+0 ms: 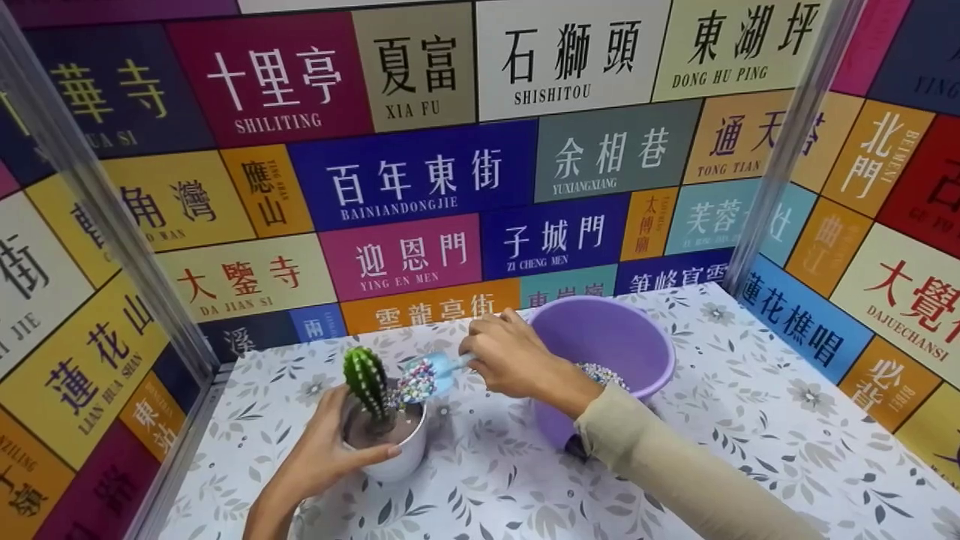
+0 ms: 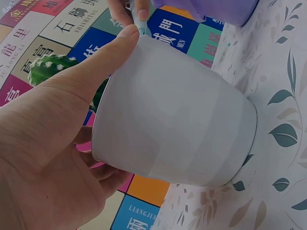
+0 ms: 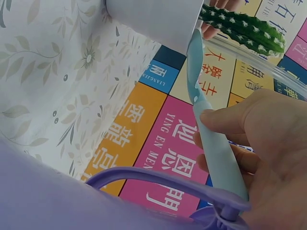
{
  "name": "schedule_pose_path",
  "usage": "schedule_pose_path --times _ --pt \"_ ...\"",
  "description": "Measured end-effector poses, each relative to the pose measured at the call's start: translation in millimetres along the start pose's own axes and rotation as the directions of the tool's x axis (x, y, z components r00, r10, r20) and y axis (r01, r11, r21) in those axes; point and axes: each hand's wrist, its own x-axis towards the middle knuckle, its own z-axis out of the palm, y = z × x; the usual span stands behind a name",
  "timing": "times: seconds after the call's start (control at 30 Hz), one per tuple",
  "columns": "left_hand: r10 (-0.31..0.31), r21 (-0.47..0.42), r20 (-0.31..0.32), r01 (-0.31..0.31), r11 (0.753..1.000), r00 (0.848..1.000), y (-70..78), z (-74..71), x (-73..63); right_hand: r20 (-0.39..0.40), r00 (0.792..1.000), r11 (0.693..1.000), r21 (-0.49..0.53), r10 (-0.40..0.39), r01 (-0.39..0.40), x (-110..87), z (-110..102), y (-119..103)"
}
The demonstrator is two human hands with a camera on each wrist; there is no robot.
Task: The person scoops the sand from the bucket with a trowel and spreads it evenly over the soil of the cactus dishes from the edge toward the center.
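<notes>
A green cactus (image 1: pixel 366 375) stands in a white pot (image 1: pixel 401 459) with soil inside. My left hand (image 1: pixel 319 450) grips the pot from the left, thumb along its near side and the other fingers behind it. My right hand (image 1: pixel 514 356) holds a light blue toy shovel (image 3: pixel 216 143) by its handle. Colourful small pebbles (image 1: pixel 417 379) lie on the shovel's scoop, which is at the pot's right rim, close to the cactus. In the right wrist view the scoop's tip appears at the rim; whether it touches cannot be told.
A purple bucket (image 1: pixel 630 337) with more pebbles (image 1: pixel 600 373) inside stands right of the pot, partly behind the right forearm. Its handle (image 3: pixel 158 176) shows in the right wrist view. A leaf-patterned cloth (image 1: pixel 510 487) covers the table; a wall of coloured signs (image 1: pixel 412 180) rises behind.
</notes>
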Motion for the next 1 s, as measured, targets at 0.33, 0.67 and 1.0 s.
schedule_pose_path --times 0.33,0.67,1.0 --pt "-0.108 0.080 0.004 0.107 0.991 0.994 12.3 2.3 -0.5 0.004 1.000 1.000 0.005 0.017 -0.017 -2.8 -7 -3" --pt "-0.050 0.001 0.058 0.050 0.999 0.997 7.9 -2.1 -1.8 -0.070 0.997 0.999 -0.021 -0.042 0.040 -4.7 -9 -5" --pt "-0.007 -0.003 0.045 0.008 1.000 0.999 9.4 -1.0 -2.0 -0.059 0.997 0.999 -0.011 -0.045 0.044 -5.6 -7 -5"
